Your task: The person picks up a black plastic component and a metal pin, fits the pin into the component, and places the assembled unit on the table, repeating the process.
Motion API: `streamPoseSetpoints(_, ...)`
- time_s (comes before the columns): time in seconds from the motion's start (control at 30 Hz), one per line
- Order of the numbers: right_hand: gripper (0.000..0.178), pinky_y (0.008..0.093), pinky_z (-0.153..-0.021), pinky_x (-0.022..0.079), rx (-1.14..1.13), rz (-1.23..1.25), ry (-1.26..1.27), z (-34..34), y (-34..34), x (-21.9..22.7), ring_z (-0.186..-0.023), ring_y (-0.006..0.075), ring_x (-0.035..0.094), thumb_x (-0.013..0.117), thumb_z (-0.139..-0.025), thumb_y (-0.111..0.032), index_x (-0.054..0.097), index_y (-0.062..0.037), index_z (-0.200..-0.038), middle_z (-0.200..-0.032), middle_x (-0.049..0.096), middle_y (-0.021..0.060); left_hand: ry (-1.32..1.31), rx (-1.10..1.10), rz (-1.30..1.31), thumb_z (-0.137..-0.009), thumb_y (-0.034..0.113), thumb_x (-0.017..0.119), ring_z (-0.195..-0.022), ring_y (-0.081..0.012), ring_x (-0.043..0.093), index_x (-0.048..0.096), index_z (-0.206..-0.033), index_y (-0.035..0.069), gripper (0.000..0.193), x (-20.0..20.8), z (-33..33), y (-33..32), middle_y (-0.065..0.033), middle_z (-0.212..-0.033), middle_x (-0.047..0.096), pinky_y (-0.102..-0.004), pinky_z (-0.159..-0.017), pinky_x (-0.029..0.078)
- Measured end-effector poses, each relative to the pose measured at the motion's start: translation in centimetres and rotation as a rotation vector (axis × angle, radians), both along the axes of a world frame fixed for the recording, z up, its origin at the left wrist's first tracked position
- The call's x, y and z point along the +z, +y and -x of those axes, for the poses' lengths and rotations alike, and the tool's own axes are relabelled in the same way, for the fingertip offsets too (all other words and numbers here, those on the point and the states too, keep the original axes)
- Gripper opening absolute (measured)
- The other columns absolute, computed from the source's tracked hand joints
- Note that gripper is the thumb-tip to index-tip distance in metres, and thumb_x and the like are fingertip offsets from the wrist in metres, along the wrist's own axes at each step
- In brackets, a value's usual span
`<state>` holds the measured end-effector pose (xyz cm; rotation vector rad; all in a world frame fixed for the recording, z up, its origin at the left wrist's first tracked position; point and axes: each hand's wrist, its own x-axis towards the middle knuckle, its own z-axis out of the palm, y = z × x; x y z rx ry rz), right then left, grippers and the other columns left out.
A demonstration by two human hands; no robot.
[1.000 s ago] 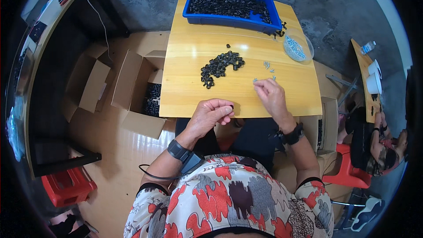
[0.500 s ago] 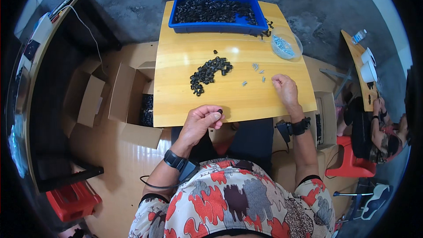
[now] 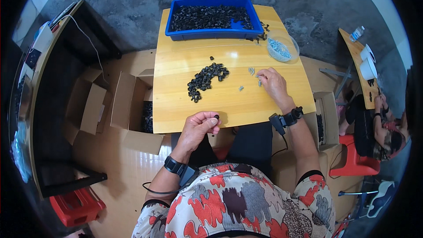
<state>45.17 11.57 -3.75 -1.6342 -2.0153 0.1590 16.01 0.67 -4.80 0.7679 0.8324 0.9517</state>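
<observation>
Left fingers [image 3: 210, 123] clamp one black piece [image 3: 216, 117]; right fingers [image 3: 265, 74], grip unclear, reach screws [image 3: 251, 71] too small to count.

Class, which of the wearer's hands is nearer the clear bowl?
Right. The right hand is in front of the bowl; the left hand is farther off, by the near edge of the table.

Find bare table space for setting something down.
Bare table lies left of the heaped black pieces and along the near edge between left hand and right hand. Crowded: the back by the blue tray, and around the metal pieces and clear bowl.
</observation>
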Motion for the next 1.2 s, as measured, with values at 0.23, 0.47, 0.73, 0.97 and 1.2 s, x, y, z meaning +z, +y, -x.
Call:
streamPoseSetpoints(0.23,0.008,0.0364,-0.063,0.049,0.005,0.066,0.141,-0.1,0.7,-0.9,-0.069,0.0258,0.062,0.06,-0.08,-0.006,0.06,-0.003,-0.087,-0.077,0.062,0.0105,-0.006,0.003,-0.011,-0.09,0.007,0.057,-0.071,-0.0121,0.063,0.06,-0.105,0.001,0.017,-0.1,-0.1,0.1,-0.0097,-0.089,0.066,-0.0249,-0.066,0.054)
streamPoseSetpoints(0.47,0.012,0.0313,-0.064,0.05,-0.051,0.013,0.389,-0.5,0.2,0.0,-0.072,0.0198,0.064,0.06,-0.082,-0.004,0.06,-0.0022,-0.094,-0.079,0.065,0.0116,0.013,0.001,-0.007,-0.09,0.008,0.057,-0.071,-0.0136,0.063,0.06,-0.104,0.001,0.016,0.1,-0.2,0.2,-0.0098,-0.089,0.066,-0.0262,-0.067,0.054)
streamPoseSetpoints(0.73,0.01,0.0323,-0.067,0.05,0.014,-0.005,0.299,-1.2,0.1,-0.7,-0.074,0.0258,0.064,0.061,-0.081,-0.005,0.063,-0.0015,-0.09,-0.082,0.065,0.0142,-0.005,0.003,-0.008,-0.09,0.008,0.057,-0.072,-0.0136,0.063,0.06,-0.105,0.001,0.017,0.0,0.0,0.0,-0.0096,-0.089,0.066,-0.0266,-0.067,0.053)
streamPoseSetpoints(0.97,0.014,0.039,-0.065,0.05,-0.059,0.086,-0.034,1.3,1.4,1.0,-0.073,0.029,0.063,0.065,-0.075,-0.019,0.067,-0.005,-0.077,-0.079,0.065,0.0142,0.023,0.001,0.007,-0.09,0.009,0.057,-0.072,-0.013,0.062,0.06,-0.105,0.001,0.017,0.3,0.1,-0.2,-0.0085,-0.089,0.065,-0.0259,-0.067,0.053)
streamPoseSetpoints(1.2,0.012,0.0389,-0.063,0.051,-0.061,0.084,-0.109,2.2,3.0,1.2,-0.067,0.0299,0.064,0.064,-0.072,-0.017,0.065,-0.0052,-0.074,-0.071,0.065,0.0143,-0.015,0.0,0.005,-0.089,0.008,0.059,-0.071,-0.0119,0.062,0.06,-0.104,0.001,0.017,0.7,0.0,0.4,-0.0076,-0.09,0.065,-0.0248,-0.068,0.052)
